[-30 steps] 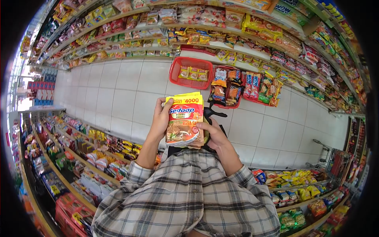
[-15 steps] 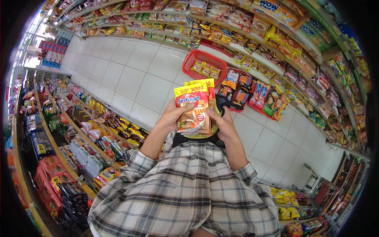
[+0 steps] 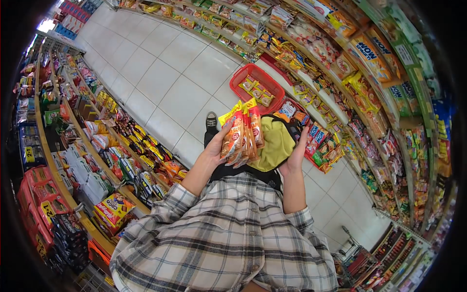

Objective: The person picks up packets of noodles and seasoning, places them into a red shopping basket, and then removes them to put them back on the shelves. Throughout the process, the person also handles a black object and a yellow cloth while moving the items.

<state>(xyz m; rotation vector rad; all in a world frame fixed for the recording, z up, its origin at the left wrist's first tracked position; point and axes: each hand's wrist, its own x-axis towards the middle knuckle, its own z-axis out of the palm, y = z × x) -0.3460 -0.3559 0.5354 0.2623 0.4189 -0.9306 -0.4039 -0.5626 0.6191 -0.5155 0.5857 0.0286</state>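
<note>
Several yellow-and-red seasoning packets [image 3: 241,134] are fanned out in my left hand [image 3: 212,148], whose fingers close on their left edge. My right hand [image 3: 295,155] is apart from the packets, beside the right edge of a yellow-green cloth [image 3: 275,143] with black parts at my waist. Its fingers are extended and I see nothing in them. The cloth lies just right of the packets and partly behind them.
A red basket [image 3: 235,82] with yellow packets stands on the tiled floor [image 3: 163,90] ahead. More snack packs [image 3: 321,146] lie right of it. Stocked shelves line the left [image 3: 63,168] and right [image 3: 331,63]. My shoe [image 3: 211,120] shows beyond the packets.
My right hand has let go of the packets and moved right. The packets have turned and spread in my left hand, and more of the yellow-green cloth shows. The view has rotated.
</note>
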